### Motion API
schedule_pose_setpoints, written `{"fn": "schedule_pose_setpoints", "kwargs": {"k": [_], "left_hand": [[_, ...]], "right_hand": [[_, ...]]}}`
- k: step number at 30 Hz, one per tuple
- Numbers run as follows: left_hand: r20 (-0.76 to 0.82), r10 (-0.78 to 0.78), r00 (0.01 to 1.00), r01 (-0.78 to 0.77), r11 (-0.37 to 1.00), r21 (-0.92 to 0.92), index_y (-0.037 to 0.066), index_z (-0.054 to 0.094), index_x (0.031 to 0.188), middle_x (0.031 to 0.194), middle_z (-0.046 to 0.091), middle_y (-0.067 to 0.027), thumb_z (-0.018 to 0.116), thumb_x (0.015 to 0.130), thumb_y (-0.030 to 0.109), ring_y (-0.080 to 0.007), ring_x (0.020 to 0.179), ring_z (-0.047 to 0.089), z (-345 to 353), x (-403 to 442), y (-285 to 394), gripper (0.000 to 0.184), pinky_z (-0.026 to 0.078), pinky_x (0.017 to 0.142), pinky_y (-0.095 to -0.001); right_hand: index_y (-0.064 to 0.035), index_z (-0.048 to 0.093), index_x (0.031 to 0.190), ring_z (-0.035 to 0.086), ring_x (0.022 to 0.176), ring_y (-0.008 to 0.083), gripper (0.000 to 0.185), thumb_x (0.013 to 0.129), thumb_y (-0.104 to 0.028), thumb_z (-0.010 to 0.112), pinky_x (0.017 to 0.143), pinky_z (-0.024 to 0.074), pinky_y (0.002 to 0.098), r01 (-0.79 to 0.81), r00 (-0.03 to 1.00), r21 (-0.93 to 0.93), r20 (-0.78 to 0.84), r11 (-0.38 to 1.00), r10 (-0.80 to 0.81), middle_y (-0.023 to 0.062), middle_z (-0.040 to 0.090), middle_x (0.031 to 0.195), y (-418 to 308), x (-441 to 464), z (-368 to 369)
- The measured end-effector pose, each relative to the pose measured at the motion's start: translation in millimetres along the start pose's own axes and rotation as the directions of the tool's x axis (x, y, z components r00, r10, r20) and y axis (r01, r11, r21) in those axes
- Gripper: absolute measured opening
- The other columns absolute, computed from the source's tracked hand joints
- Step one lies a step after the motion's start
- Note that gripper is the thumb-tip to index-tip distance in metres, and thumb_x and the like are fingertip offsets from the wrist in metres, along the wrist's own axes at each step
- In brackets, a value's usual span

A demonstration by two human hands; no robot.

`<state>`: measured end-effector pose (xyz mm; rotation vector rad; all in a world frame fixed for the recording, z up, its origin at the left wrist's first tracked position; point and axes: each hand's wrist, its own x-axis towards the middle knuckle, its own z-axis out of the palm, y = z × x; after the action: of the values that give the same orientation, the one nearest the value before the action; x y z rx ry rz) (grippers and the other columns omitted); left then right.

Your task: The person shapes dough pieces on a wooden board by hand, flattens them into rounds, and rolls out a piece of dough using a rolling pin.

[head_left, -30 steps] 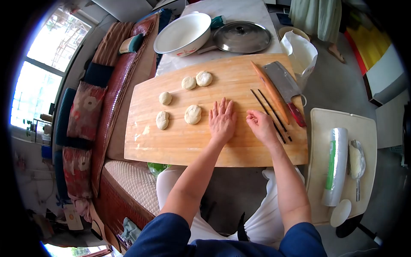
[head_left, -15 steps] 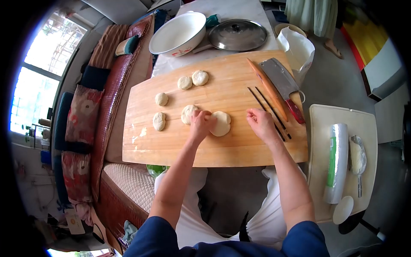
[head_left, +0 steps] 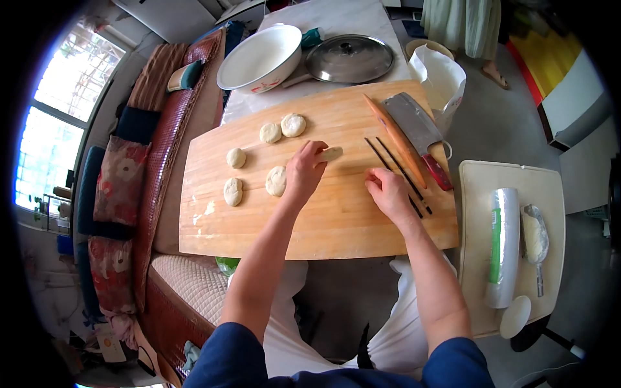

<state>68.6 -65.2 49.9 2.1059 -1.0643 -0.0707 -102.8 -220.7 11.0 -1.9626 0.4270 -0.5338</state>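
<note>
My left hand (head_left: 305,171) pinches the edge of a flattened dough piece (head_left: 331,154), which is lifted off the wooden board (head_left: 259,226) and seen nearly edge-on. Just left of that hand lies a dough ball (head_left: 276,181). Two more dough pieces, one (head_left: 270,133) touching the other (head_left: 294,125), sit farther back. At the left are a small round ball (head_left: 236,158) and an oval one (head_left: 233,192). My right hand (head_left: 386,191) is curled with fingertips together beside the black chopsticks (head_left: 400,169); whether it holds anything is too small to tell.
A rolling pin (head_left: 394,139) and a cleaver (head_left: 414,121) lie at the board's right. Behind are a white basin (head_left: 260,59) and a metal lid (head_left: 349,58). A side table (head_left: 475,258) holds a plastic-wrap roll (head_left: 502,249). Another person (head_left: 462,26) stands at the back right.
My left hand, earlier flat on the dough, has taken hold of the flattened piece and raised it from the board. The right hand remains curled near the chopsticks. The view has shifted slightly.
</note>
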Motion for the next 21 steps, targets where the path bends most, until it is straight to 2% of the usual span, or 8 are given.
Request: {"fn": "schedule_pose_setpoints", "kwargs": {"k": [1,2,5,9,11,16,19,21], "left_hand": [[-0.035,0.165,0.986,-0.162,0.983,0.083,0.008,0.062,0.109,0.101,0.063,-0.0106,0.083,0.069,0.005,-0.0301,0.095,0.063,5,5,-5,0.045,0.053,0.084,-0.0387],[0.084,0.253,0.964,-0.264,0.952,0.156,0.008,0.062,0.106,0.106,0.060,-0.0125,0.082,0.072,0.007,-0.0350,0.107,0.057,7,5,-10,0.040,0.049,0.090,-0.0428],[-0.101,0.135,0.986,-0.128,0.989,0.071,0.006,0.062,0.107,0.111,0.060,-0.0127,0.081,0.075,0.006,-0.0348,0.112,0.054,18,8,-32,0.037,0.047,0.092,-0.0447],[-0.274,-0.076,0.959,0.149,0.955,0.258,0.006,0.060,0.127,0.128,0.057,-0.0165,0.071,0.089,0.032,-0.0371,0.123,0.049,53,21,-58,0.047,0.042,0.105,-0.0462],[-0.222,-0.076,0.972,0.151,0.927,0.342,0.007,0.057,0.135,0.139,0.054,-0.0163,0.071,0.088,0.039,-0.0365,0.131,0.046,80,20,-55,0.058,0.037,0.112,-0.0458],[-0.006,-0.001,1.000,0.002,0.978,0.206,0.011,0.060,0.134,0.141,0.054,-0.0132,0.071,0.084,0.040,-0.0366,0.135,0.043,82,29,-27,0.059,0.033,0.115,-0.0472],[0.197,0.121,0.973,-0.190,0.903,0.386,0.017,0.060,0.134,0.144,0.053,-0.0111,0.072,0.082,0.039,-0.0365,0.142,0.037,55,37,-40,0.058,0.030,0.118,-0.0487],[0.222,0.067,0.973,-0.152,0.907,0.392,0.022,0.054,0.142,0.153,0.045,-0.0108,0.072,0.082,0.038,-0.0390,0.146,0.032,38,40,-57,0.064,0.027,0.120,-0.0514]], "right_hand": [[0.0028,0.069,0.104,0.072,0.082,0.0322,0.020,0.086,-0.006,0.066,0.075,0.0570,0.0384,-0.015,1.000,0.009,-0.008,1.000,0.015,0.0182,0.072,0.089,-2,-1,-2],[0.0028,0.069,0.104,0.072,0.082,0.0318,0.020,0.086,-0.006,0.067,0.074,0.0571,0.0382,-0.027,0.999,0.016,-0.016,1.000,0.027,0.0182,0.072,0.089,-3,-1,-3],[0.0024,0.069,0.104,0.072,0.080,0.0299,0.019,0.087,-0.007,0.067,0.073,0.0574,0.0371,-0.019,0.999,0.054,-0.040,0.998,0.022,0.0175,0.073,0.090,-1,1,-7],[0.0025,0.069,0.104,0.072,0.079,0.0289,0.019,0.088,-0.007,0.067,0.071,0.0576,0.0366,-0.051,0.998,0.046,-0.024,0.998,0.052,0.0177,0.073,0.090,-2,-2,-13],[0.0027,0.069,0.104,0.072,0.078,0.0286,0.019,0.088,-0.007,0.067,0.071,0.0576,0.0364,-0.055,0.998,0.042,-0.017,0.998,0.056,0.0180,0.073,0.091,-1,-1,-14],[0.0028,0.070,0.104,0.072,0.078,0.0286,0.019,0.088,-0.006,0.067,0.070,0.0578,0.0360,-0.016,0.999,0.051,-0.032,0.999,0.018,0.0181,0.073,0.092,2,-2,-11],[0.0031,0.069,0.104,0.072,0.079,0.0293,0.019,0.087,-0.006,0.067,0.071,0.0578,0.0368,-0.010,0.999,0.063,-0.037,0.998,0.012,0.0180,0.073,0.091,2,-1,-12],[0.0031,0.068,0.105,0.072,0.079,0.0278,0.020,0.087,-0.005,0.068,0.072,0.0573,0.0367,-0.018,0.999,0.032,-0.026,0.999,0.019,0.0166,0.072,0.091,2,-2,-12]]}}
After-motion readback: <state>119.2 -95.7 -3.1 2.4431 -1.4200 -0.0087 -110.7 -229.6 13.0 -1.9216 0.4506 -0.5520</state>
